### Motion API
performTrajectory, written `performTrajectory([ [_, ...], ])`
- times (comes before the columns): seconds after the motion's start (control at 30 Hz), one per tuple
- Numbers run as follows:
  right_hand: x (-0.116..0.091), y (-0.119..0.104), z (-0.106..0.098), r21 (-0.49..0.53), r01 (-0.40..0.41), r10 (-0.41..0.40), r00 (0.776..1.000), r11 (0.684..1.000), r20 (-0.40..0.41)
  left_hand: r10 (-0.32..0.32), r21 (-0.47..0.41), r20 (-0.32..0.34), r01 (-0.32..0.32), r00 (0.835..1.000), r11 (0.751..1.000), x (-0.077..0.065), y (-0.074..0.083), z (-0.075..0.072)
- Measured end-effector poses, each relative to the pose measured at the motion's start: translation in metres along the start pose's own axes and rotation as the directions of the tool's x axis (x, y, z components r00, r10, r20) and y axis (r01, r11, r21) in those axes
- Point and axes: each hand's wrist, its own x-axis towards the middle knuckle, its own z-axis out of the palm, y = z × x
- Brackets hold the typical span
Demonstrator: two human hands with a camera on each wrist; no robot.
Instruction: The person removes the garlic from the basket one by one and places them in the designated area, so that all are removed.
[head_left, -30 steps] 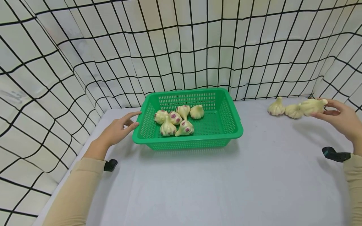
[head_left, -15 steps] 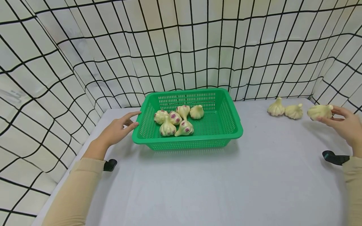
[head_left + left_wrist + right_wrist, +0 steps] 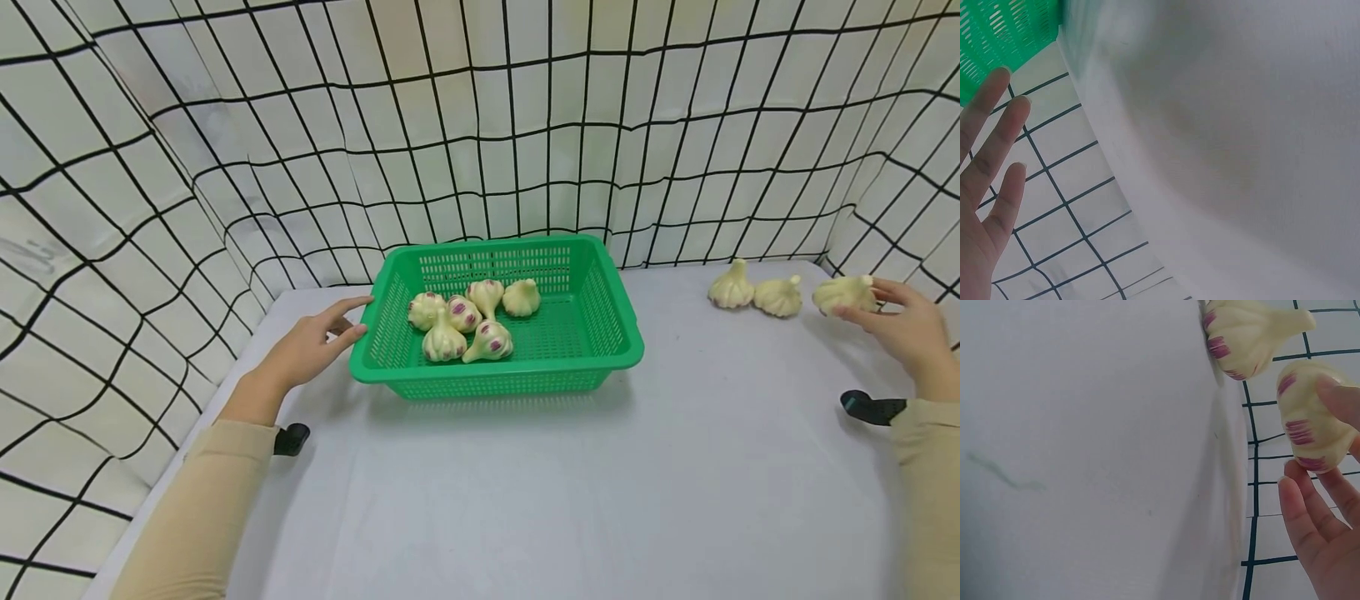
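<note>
My right hand [image 3: 911,325] holds a garlic bulb [image 3: 843,294] between thumb and fingers at the far right. The right wrist view shows purple streaks on this garlic bulb [image 3: 1310,419], with the thumb across its upper side. Just left of it on the table sit two more pale bulbs: a middle one [image 3: 777,297] and a left one [image 3: 732,286] with its neck up. My left hand [image 3: 307,350] is at the left rim of a green plastic basket [image 3: 495,375], its thumb and index fingertips right at the edge. Fingers [image 3: 997,144] look extended in the left wrist view.
Several garlic bulbs [image 3: 446,340] lie in the left half of the basket, some purple-marked. A black-corded net [image 3: 525,125] over white sheeting rises behind and at both sides of the white table [image 3: 510,492].
My right hand has drawn its bulb right and down, away from the middle bulb it overlapped, then shifted slightly left. The left hand and basket stay put.
</note>
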Motion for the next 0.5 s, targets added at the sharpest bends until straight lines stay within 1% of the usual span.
performTrajectory([
  [0.17,0.006,-0.003,0.003,0.013,-0.081,0.081,0.996,0.997,0.033,-0.009,0.000,0.004,0.009,1.000,1.000,0.000,0.001,-0.001],
  [0.3,0.008,-0.005,0.006,0.019,-0.122,0.121,0.991,0.992,0.053,-0.012,-0.002,0.007,0.012,1.000,1.000,-0.001,0.002,0.000],
  [0.5,0.012,-0.003,0.010,0.020,-0.148,0.146,0.986,0.989,0.082,-0.010,-0.001,0.005,0.010,1.000,1.000,0.000,0.001,0.000],
])
